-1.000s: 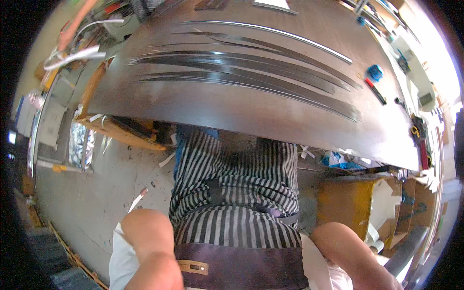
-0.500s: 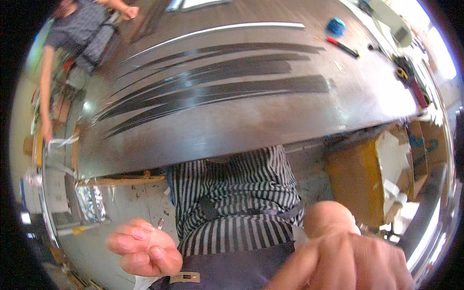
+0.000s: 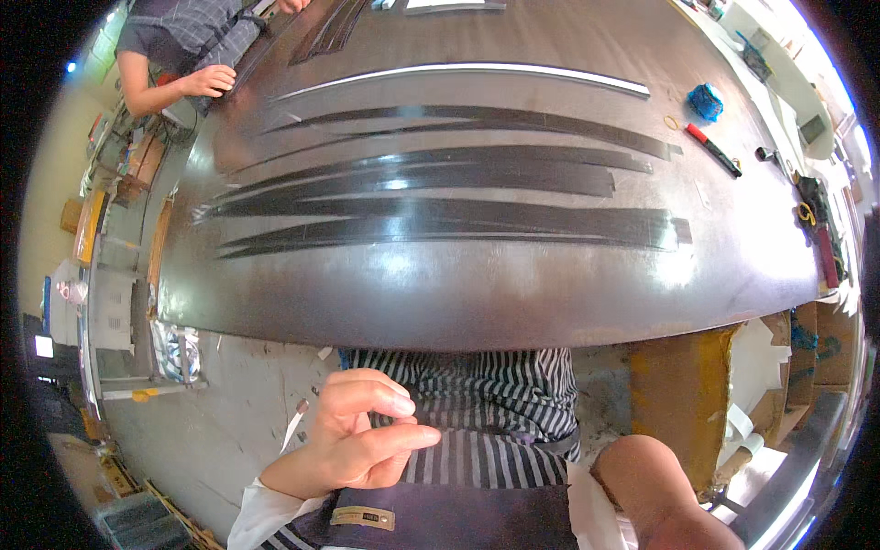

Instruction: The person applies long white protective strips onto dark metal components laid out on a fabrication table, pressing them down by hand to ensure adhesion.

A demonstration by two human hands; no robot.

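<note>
My left hand (image 3: 362, 431) is raised before my lap, below the table's near edge. Its fingers are curled, with thumb and index finger apart and nothing visible between them. Beside it shows a thin pale strip with a brownish tip (image 3: 301, 406); whether it touches the hand I cannot tell. My right arm (image 3: 642, 467) is bent at the lower right, and its hand is out of view. Long thin black strips (image 3: 440, 225) lie in overlapping rows across the dark shiny table (image 3: 440, 298). Beyond them lies a white strip with dark edges (image 3: 513, 71).
A red and black marker (image 3: 713, 149) and a blue bundle (image 3: 706, 103) are on the table's right, near dark tools (image 3: 816, 220). Another person's hand (image 3: 211, 81) rests at the far left edge. A cardboard box (image 3: 678, 394) stands below the table on the right.
My left hand has moved up and right, and its fingers have parted. My right hand has left the view. The view has shifted, and the other person's hand has come to the table edge.
</note>
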